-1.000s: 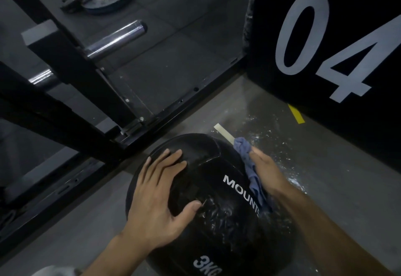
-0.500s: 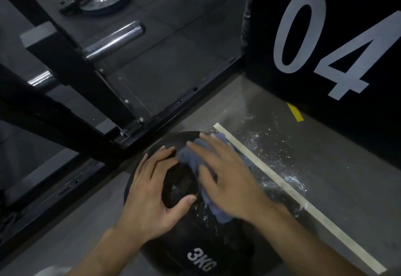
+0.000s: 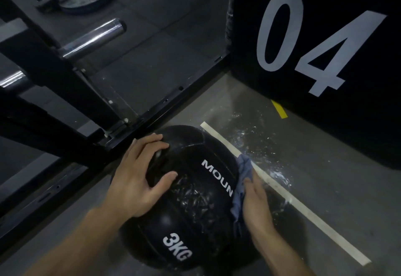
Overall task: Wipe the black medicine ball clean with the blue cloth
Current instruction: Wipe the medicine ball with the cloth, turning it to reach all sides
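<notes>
Blue cloth (image 3: 242,178): open right hand (image 3: 258,206) presses it on right side of medicine ball (image 3: 195,199); better to use even pressure.
Left hand (image 3: 138,178): spread open, bracing it; should hold steady.

Single view: head cam, wide-angle, pitched steeply down at the floor (image 3: 325,199). Close range: ball (image 3: 191,210), left hand (image 3: 138,180) and right hand (image 3: 257,206) sit low centre, forearms entering from the near edge. Rack frame (image 3: 54,75) far left, black box (image 3: 325,36) far right.
</notes>
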Demonstrator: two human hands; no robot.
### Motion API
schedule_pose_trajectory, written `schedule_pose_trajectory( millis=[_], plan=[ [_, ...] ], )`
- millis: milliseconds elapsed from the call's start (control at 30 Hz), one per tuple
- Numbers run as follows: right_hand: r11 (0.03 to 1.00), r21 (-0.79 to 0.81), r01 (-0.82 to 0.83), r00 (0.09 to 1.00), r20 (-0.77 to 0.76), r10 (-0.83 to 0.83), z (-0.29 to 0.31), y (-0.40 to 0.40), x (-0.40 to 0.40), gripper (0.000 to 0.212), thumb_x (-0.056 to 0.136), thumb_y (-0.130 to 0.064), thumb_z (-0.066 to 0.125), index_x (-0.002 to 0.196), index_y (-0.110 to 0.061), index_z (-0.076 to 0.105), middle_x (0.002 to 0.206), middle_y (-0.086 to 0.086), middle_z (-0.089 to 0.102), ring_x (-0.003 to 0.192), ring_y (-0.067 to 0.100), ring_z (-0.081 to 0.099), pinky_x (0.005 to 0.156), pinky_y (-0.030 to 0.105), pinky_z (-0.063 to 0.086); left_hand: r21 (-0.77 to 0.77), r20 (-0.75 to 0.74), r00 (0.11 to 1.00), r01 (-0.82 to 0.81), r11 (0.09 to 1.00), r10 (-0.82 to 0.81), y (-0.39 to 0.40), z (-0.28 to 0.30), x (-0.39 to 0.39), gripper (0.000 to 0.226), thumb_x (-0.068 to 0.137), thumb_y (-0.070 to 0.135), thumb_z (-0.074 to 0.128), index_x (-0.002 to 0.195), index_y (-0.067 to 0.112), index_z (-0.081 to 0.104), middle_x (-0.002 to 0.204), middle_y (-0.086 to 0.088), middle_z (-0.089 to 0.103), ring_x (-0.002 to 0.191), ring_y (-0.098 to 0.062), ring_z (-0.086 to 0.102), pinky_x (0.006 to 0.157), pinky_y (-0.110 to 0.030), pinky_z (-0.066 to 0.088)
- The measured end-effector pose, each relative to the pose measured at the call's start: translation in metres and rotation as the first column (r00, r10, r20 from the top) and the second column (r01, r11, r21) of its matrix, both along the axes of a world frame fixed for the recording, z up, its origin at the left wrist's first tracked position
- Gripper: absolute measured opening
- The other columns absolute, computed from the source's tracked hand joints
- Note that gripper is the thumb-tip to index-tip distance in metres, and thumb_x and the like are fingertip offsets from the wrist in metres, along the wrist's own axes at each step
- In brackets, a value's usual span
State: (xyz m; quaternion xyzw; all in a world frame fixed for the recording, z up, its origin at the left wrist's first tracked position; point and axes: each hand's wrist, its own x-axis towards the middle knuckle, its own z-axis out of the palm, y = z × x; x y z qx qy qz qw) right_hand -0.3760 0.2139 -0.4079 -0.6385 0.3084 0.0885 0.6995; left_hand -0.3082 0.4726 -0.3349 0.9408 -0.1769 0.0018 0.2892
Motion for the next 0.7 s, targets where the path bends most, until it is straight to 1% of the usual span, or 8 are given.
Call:
schedule_pose_trajectory(
  millis=[100, 167, 267, 367, 433, 533, 600, 700],
  plan=[
    [0.978, -0.197, -0.074, 0.989, 0.113, 0.097, 0.026, 0.021, -0.014, 0.049, 0.114, -0.031, 0.031, 0.151, -0.063, 0.024, 0.165, -0.027, 0.028, 0.151, -0.004, 0.027, 0.129, 0.038, 0.020, 0.042, -0.062, 0.998, -0.023, 0.999, 0.026, 0.005, 0.003, 0.017, 0.074, 0.090, 0.083, 0.037, 0.142, 0.032, 0.050, 0.154, 0.007, 0.045, 0.145, -0.018, 0.042, 0.112, -0.055, 0.044],
    [0.919, -0.369, -0.142, 0.950, 0.210, 0.231, 0.041, 0.033, -0.019, 0.054, 0.113, -0.028, 0.032, 0.153, -0.062, 0.018, 0.168, -0.035, 0.008, 0.154, -0.013, 0.005, 0.131, 0.037, 0.009, 0.090, -0.082, 0.995, -0.049, 0.995, 0.056, -0.001, 0.007, 0.032, 0.075, 0.088, 0.086, 0.030, 0.141, 0.036, 0.049, 0.153, 0.006, 0.049, 0.147, -0.018, 0.041, 0.115, -0.056, 0.041],
    [0.769, -0.614, -0.177, 0.844, 0.308, 0.440, 0.054, 0.049, -0.017, 0.052, 0.111, -0.033, 0.028, 0.157, -0.055, 0.017, 0.171, -0.029, -0.006, 0.158, -0.003, -0.007, 0.131, 0.043, 0.004, 0.120, -0.040, 0.998, -0.045, 0.992, 0.050, -0.020, 0.011, 0.055, 0.070, 0.091, 0.080, 0.034, 0.136, 0.031, 0.056, 0.141, 0.004, 0.060, 0.136, -0.019, 0.051, 0.111, -0.051, 0.046],
    [0.724, -0.682, -0.104, 0.847, 0.321, 0.424, 0.050, 0.044, 0.008, 0.056, 0.107, -0.040, 0.024, 0.162, -0.044, 0.022, 0.173, -0.019, -0.001, 0.160, 0.004, -0.004, 0.129, 0.052, 0.017, 0.242, 0.050, 0.997, -0.066, 0.968, 0.056, -0.039, 0.016, 0.080, 0.066, 0.096, 0.072, 0.033, 0.131, 0.025, 0.063, 0.133, 0.001, 0.066, 0.127, -0.023, 0.059, 0.107, -0.052, 0.048],
    [0.722, -0.687, -0.078, 0.857, 0.323, 0.400, 0.046, 0.037, 0.028, 0.055, 0.108, -0.039, 0.024, 0.163, -0.036, 0.025, 0.174, -0.009, 0.009, 0.160, 0.007, 0.002, 0.128, 0.053, 0.021, 0.302, 0.137, 0.989, -0.090, 0.949, 0.050, -0.048, 0.025, 0.088, 0.063, 0.101, 0.065, 0.033, 0.134, 0.020, 0.062, 0.138, -0.003, 0.064, 0.130, -0.027, 0.058, 0.112, -0.056, 0.043],
    [0.732, -0.674, -0.099, 0.864, 0.307, 0.399, 0.047, 0.032, 0.056, 0.054, 0.108, -0.037, 0.026, 0.163, -0.032, 0.029, 0.173, -0.006, 0.017, 0.160, 0.008, 0.008, 0.129, 0.049, 0.019, 0.247, 0.160, 0.986, -0.007, 0.969, -0.034, -0.058, 0.032, 0.055, 0.053, 0.104, 0.051, 0.037, 0.143, 0.020, 0.055, 0.151, -0.002, 0.054, 0.146, -0.023, 0.044, 0.123, -0.055, 0.030],
    [0.745, -0.658, -0.113, 0.866, 0.303, 0.398, 0.051, 0.032, 0.072, 0.052, 0.110, -0.035, 0.029, 0.162, -0.032, 0.030, 0.172, -0.005, 0.019, 0.160, 0.008, 0.008, 0.129, 0.047, 0.017, 0.327, 0.147, 0.981, 0.075, 0.942, -0.129, -0.059, 0.022, 0.026, 0.054, 0.105, 0.048, 0.034, 0.151, 0.023, 0.050, 0.162, 0.001, 0.043, 0.156, -0.022, 0.030, 0.126, -0.059, 0.022],
    [0.739, -0.655, -0.158, 0.853, 0.287, 0.436, 0.053, 0.030, 0.089, 0.052, 0.111, -0.037, 0.028, 0.163, -0.033, 0.027, 0.172, -0.005, 0.020, 0.160, 0.011, 0.009, 0.129, 0.049, 0.016, 0.440, 0.166, 0.970, 0.086, 0.894, -0.175, -0.052, -0.001, 0.025, 0.054, 0.107, 0.045, 0.032, 0.157, 0.027, 0.042, 0.171, 0.003, 0.029, 0.161, -0.024, 0.017, 0.125, -0.064, 0.017]
  ],
)
